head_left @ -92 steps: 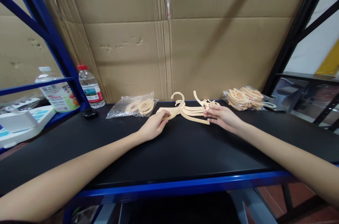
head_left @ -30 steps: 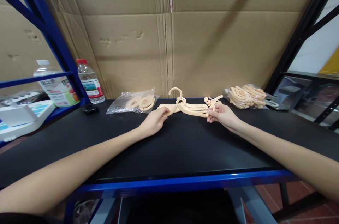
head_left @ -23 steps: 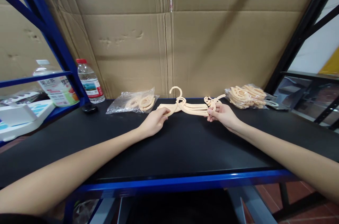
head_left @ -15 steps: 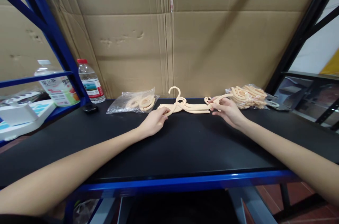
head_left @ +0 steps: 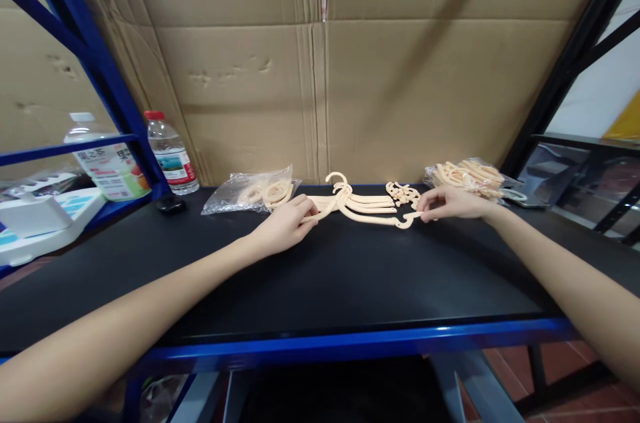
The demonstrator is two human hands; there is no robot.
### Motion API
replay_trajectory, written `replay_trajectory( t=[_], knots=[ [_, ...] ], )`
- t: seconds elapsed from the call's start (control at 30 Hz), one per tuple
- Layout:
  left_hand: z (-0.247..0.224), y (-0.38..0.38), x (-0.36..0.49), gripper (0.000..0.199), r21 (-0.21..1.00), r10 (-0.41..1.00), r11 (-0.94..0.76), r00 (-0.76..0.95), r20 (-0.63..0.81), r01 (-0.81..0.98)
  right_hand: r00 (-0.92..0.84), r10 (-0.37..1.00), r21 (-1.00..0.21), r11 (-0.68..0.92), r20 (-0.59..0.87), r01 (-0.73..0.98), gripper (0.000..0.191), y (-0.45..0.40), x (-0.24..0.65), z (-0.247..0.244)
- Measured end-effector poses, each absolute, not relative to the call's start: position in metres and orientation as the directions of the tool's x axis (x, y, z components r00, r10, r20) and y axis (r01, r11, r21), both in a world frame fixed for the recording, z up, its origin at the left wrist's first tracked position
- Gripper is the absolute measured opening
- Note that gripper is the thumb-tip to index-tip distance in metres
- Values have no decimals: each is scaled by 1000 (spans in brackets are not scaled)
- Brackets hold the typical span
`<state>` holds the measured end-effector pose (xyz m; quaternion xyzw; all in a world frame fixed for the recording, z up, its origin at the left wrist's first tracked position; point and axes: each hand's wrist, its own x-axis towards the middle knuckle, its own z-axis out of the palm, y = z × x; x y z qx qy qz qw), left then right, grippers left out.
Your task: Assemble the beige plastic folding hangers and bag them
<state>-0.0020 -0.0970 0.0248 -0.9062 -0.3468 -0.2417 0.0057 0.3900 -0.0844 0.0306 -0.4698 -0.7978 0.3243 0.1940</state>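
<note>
Several cream plastic hangers (head_left: 370,209) lie overlapped on the black table, hooks toward the back. My left hand (head_left: 287,222) is closed on the left arm of the front hanger (head_left: 330,210). Between the thumb and fingers of my right hand (head_left: 447,203) is the end of a curved cream piece (head_left: 406,220), which meets the right end of that hanger; whether they are joined is too small to tell. Just behind this piece is a small pile of cream parts (head_left: 401,193).
Clear bags of cream parts lie at the back left (head_left: 255,190) and back right (head_left: 470,178). Two bottles (head_left: 173,155) and a white tray (head_left: 55,216) stand at the left. A cardboard wall (head_left: 240,90) closes off the back, and blue rails frame the left side.
The front hanger has come down flat and nearer, its right arm now showing. My right hand has moved right and slightly down, bringing the curved piece to the hanger's end and uncovering the small pile.
</note>
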Motion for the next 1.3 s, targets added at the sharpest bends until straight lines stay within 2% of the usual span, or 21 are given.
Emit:
replay_trajectory(
  t=[0.07, 0.17, 0.37, 0.6, 0.87, 0.9, 0.97, 1.03, 1.07, 1.1, 1.17, 1.3],
  knots=[
    [26, -98, -2, 11, 145, 612, -778, 684, 397, 611, -532, 847, -613, 408, -24, 677, 35, -86, 390, 32],
    [27, -99, -3, 14, 146, 603, -793, 728, 328, 591, -568, 819, -556, 439, -74, 706, 35, -88, 391, 32],
    [27, -98, -4, 18, 152, 555, -832, 803, 215, 534, -551, 790, -547, 346, -268, 762, 33, -90, 402, 35],
    [27, -98, -4, 22, 162, 517, -855, 833, 195, 493, -526, 770, -516, 305, -362, 801, 26, -97, 400, 44],
    [33, -99, -5, 23, 127, 539, -842, 823, 179, 524, -485, 815, -438, 328, -316, 837, 28, -105, 397, 45],
    [32, -99, -6, 24, 119, 549, -836, 813, 196, 536, -486, 836, -418, 358, -254, 835, 29, -105, 393, 45],
    [31, -96, -6, 30, 110, 571, -820, 788, 232, 562, -479, 877, -379, 429, -41, 820, 35, -107, 382, 43],
    [28, -92, -7, 38, 105, 577, -815, 781, 239, 570, -472, 864, -339, 503, 174, 795, 44, -107, 363, 38],
    [27, -90, -7, 44, 100, 579, -814, 783, 228, 573, -488, 842, -320, 539, 229, 780, 50, -107, 352, 34],
    [25, -87, -6, 50, 92, 584, -810, 784, 209, 579, -521, 820, -295, 572, 238, 765, 57, -106, 341, 30],
    [24, -80, -5, 61, 70, 611, -791, 776, 157, 608, -592, 789, -249, 615, 167, 748, 71, -104, 321, 22],
    [22, -67, 0, 71, 59, 681, -732, 732, 28, 679, -607, 794, -183, 601, 28, 778, 95, -91, 301, 11]
  ],
)
